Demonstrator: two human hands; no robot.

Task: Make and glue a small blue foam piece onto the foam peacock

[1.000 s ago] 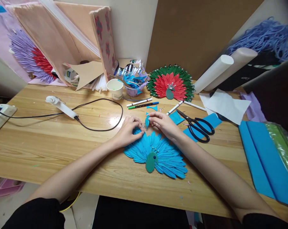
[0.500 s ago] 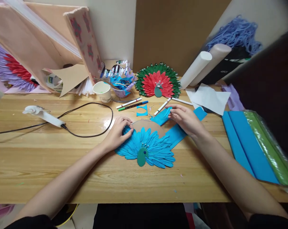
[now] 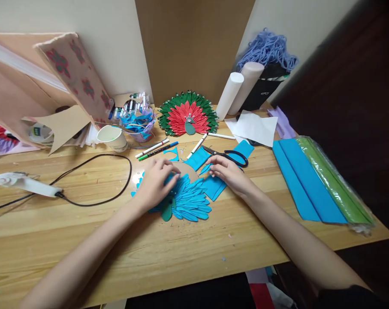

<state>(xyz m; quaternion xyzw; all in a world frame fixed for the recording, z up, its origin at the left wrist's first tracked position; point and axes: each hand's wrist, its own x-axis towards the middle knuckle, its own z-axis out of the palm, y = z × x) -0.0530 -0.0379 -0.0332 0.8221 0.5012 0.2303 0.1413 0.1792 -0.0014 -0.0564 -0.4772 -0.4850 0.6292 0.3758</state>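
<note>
A peacock craft (image 3: 189,199) with layered blue paper feathers, a brown cardboard backing and a green body lies on the table. Over its left side is my left hand (image 3: 157,180), fingers loosely curved with the thumb apart; it covers part of the feathers and the head. My right hand (image 3: 224,171) pinches a small blue paper petal (image 3: 206,169) near the cardboard's right edge. Under and beside that hand lie blue paper strips (image 3: 213,187). Black-handled scissors (image 3: 236,158) rest just beyond my right fingers, partly on blue paper.
A finished red-and-green peacock (image 3: 189,116) leans at the back. Markers (image 3: 158,150), a paper cup (image 3: 112,138) and a bowl of blue scraps (image 3: 138,126) stand behind. At left lies a white glue gun (image 3: 27,184) with a looped cord; folded blue paper (image 3: 303,180) is at right.
The view has swung to the right. My left hand has moved farther over the feathers and the peacock's head. My right hand has come lower and nearer the peacock with the petal, uncovering the scissors.
</note>
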